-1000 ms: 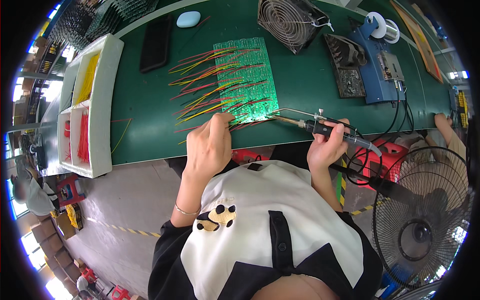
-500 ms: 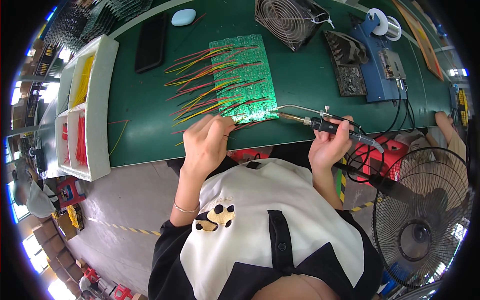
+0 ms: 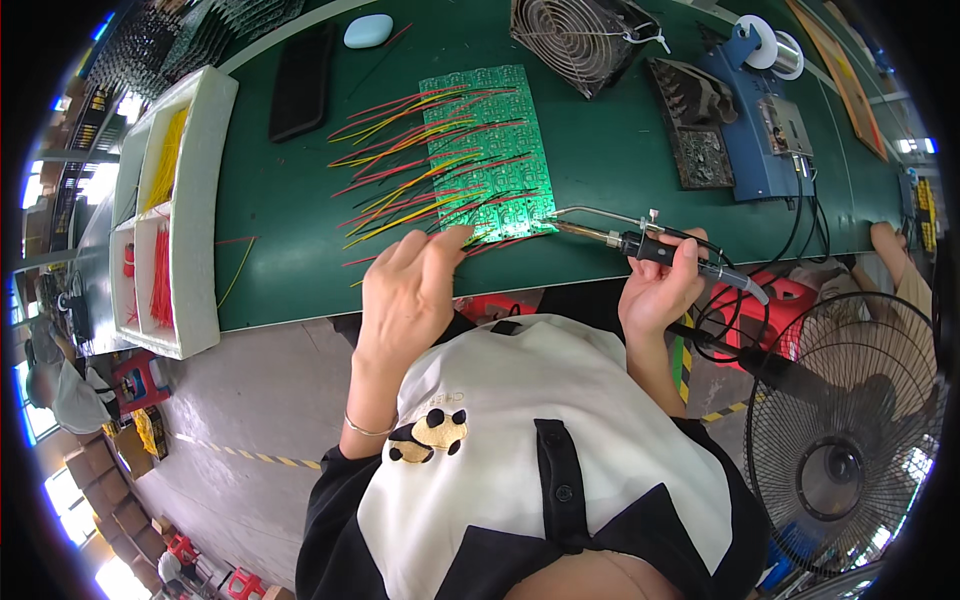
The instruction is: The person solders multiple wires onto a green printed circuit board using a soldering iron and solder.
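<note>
A green circuit board lies on the table in front of me, with rows of red, yellow and black wires sticking out past its left side. My right hand grips a soldering iron that has a thin curved metal tube fixed along it. The iron's tip is at the board's lower right corner, in a bright patch of light. My left hand is just off the board's lower left corner, with fingers curled and thumb and forefinger together by the wire ends. What they pinch, if anything, is too small to tell.
A white divided box of yellow and red wires stands at left. Farther back are a phone, a pale blue case and a fan. A blue solder feeder stands right; a pedestal fan is beside me.
My left hand has drawn slightly left, away from the board's lower edge, and turned a little. The soldering iron has stayed almost still at the same corner.
</note>
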The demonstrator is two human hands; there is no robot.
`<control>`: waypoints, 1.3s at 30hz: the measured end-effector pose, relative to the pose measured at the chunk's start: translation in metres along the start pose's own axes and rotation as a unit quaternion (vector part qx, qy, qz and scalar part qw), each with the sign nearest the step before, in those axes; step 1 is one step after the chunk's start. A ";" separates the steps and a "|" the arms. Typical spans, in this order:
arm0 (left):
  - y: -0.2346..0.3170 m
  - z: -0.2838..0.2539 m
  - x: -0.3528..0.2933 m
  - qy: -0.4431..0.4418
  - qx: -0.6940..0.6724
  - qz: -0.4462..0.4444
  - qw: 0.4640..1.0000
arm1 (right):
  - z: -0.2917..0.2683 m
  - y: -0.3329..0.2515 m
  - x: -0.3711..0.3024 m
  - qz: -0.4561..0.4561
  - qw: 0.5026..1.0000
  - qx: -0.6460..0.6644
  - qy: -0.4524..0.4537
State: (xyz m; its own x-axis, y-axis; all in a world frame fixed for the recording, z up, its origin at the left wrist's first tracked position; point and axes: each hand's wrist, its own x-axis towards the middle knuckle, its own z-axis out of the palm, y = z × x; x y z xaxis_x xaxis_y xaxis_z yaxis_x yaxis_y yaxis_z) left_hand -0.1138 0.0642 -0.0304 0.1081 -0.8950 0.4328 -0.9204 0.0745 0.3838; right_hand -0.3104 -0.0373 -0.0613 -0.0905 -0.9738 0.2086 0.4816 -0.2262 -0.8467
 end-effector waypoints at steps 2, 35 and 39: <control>-0.006 0.000 0.004 0.003 0.015 0.040 0.999 | 0.000 0.000 0.000 -0.001 1.000 -0.002 -0.007; -0.004 0.026 0.002 0.131 -0.074 0.024 0.988 | -0.003 0.007 -0.007 -0.052 0.995 -0.083 -0.027; 0.002 0.025 0.004 0.118 -0.122 -0.011 0.985 | -0.002 0.007 -0.007 -0.064 0.993 -0.096 -0.013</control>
State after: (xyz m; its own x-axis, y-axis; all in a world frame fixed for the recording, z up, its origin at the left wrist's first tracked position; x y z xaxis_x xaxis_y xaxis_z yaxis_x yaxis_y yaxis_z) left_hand -0.1245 0.0498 -0.0478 0.2378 -0.7725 0.5888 -0.8023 0.1854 0.5674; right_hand -0.3081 -0.0323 -0.0698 -0.1172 -0.9363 0.3310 0.2923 -0.3511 -0.8896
